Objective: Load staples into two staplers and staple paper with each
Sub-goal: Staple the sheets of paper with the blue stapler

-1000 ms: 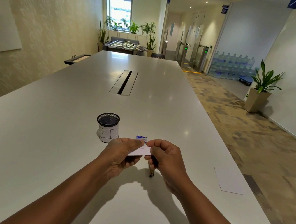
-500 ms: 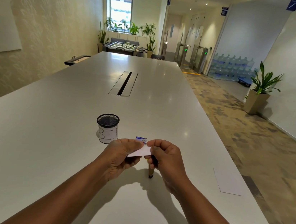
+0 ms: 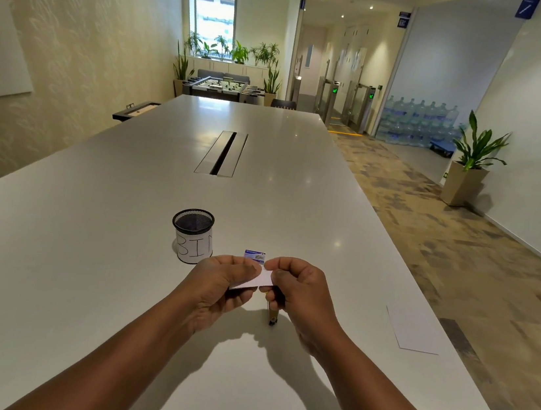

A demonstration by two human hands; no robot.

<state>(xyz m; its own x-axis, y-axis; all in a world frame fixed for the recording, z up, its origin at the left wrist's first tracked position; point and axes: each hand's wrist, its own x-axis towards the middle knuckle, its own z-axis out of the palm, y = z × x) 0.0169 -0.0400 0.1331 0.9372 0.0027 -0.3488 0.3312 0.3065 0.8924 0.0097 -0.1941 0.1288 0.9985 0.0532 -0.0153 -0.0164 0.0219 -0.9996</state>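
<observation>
Both hands meet just above the tabletop [image 3: 91,250], and between them they pinch a small folded paper [image 3: 261,278]. The left hand [image 3: 217,287] has its thumb and curled fingers closed on the paper's left end; the right hand [image 3: 298,294] has its thumb and forefinger on the right end. The right hand's lower fingers also curl round a dark stapler [image 3: 272,313], whose tip pokes out below the hand and points down to the tabletop. Just beyond the hands lies a small blue staple box [image 3: 255,255], partly hidden by the knuckles. Left of that box, beyond the left hand, stands a black mesh cup [image 3: 192,234] with a white label marked "BIN". Well to the right of the right hand a white sheet [image 3: 412,328] lies flat near the tabletop's edge.
</observation>
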